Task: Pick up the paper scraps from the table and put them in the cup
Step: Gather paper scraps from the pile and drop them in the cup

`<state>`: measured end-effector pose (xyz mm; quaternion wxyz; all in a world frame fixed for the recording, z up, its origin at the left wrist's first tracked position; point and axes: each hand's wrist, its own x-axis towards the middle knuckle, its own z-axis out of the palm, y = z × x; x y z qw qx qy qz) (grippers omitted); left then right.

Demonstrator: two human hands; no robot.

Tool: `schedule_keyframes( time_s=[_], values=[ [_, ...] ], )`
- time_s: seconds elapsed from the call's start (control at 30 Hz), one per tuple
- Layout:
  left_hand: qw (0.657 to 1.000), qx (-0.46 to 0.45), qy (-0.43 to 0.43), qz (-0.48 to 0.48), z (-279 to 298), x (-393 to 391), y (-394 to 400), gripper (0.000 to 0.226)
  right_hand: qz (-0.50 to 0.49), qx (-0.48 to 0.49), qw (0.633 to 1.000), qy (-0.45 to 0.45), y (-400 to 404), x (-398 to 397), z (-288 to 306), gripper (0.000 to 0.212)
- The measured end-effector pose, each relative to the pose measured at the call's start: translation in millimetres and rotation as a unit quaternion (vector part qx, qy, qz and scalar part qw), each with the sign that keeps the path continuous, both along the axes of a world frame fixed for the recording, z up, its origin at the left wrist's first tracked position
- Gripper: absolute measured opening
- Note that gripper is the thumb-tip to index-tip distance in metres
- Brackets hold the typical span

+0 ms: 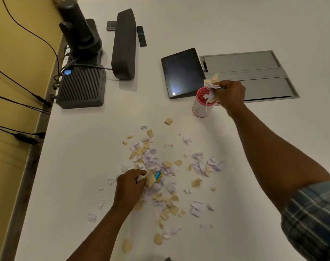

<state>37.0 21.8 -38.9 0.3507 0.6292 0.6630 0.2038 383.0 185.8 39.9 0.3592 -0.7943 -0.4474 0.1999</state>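
Note:
Several white and tan paper scraps (160,170) lie scattered across the middle of the white table (75,166). A white cup (203,109) with a red inside stands beyond them, near the tablet. My right hand (230,94) hovers just over the cup's right rim, closed on a bunch of scraps (212,85) that hang over and into the cup's mouth. My left hand (129,183) rests on the heap, fingers pinched on a few scraps and a small blue-and-yellow piece (158,176).
A dark tablet (183,72) lies just behind the cup, beside a grey cable hatch (254,76) set into the table. Far left hold a black box (81,87), a camera (79,29), a speaker bar (123,44) and two remotes. Cables hang off the left edge.

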Motion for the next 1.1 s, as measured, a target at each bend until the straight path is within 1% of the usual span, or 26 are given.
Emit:
schedule_keyframes(
  time_s=[0.07,0.17,0.27,0.4,0.53,0.6,0.7,0.8,0.9,1.0,1.03,1.1],
  values=[
    [1.0,-0.002,-0.003,0.002,-1.9,-0.9,0.3,0.023,0.009,-0.016,1.0,-0.019,10.0,4.5,-3.5,0.023],
    [1.0,-0.007,-0.003,0.008,-3.8,-2.8,0.8,0.023,0.053,-0.076,0.993,-0.075,20.2,8.1,-9.8,0.025],
    [1.0,-0.007,-0.002,0.01,-5.0,-4.4,1.6,0.023,0.083,-0.147,0.977,-0.131,29.0,6.7,-14.5,0.032],
    [1.0,-0.008,-0.008,0.011,-8.6,-8.1,3.1,0.024,0.096,-0.232,0.949,-0.191,44.5,-1.8,-13.8,0.044],
    [1.0,-0.013,-0.006,0.01,-9.3,-9.0,4.6,0.023,0.118,-0.292,0.928,-0.198,57.4,-10.9,-8.3,0.053],
    [1.0,-0.014,-0.013,0.012,-8.1,-8.2,4.9,0.023,0.144,-0.305,0.917,-0.212,60.7,-12.3,-9.8,0.049],
    [1.0,-0.015,-0.016,0.009,-7.2,-7.7,6.2,0.023,0.186,-0.331,0.902,-0.207,62.3,-12.4,-11.5,0.037],
    [1.0,-0.005,-0.018,0.003,-6.9,-6.5,8.1,0.024,0.212,-0.36,0.884,-0.21,64.0,-14.2,-3.4,0.039],
    [1.0,0.002,-0.014,-0.006,-5.5,-3.2,9.4,0.023,0.213,-0.353,0.882,-0.229,67.4,-10.8,1.2,0.042],
    [1.0,-0.004,-0.014,-0.011,-4.8,0.5,9.1,0.024,0.212,-0.313,0.889,-0.259,66.3,-7.4,6.8,0.039],
    [1.0,-0.009,-0.015,-0.011,-4.5,1.5,9.0,0.024,0.205,-0.282,0.901,-0.258,64.6,-6.8,9.5,0.035],
    [1.0,-0.013,-0.018,-0.013,-3.7,3.4,9.3,0.024,0.16,-0.181,0.94,-0.24,58.9,-3.5,14.1,0.025]
  ],
)
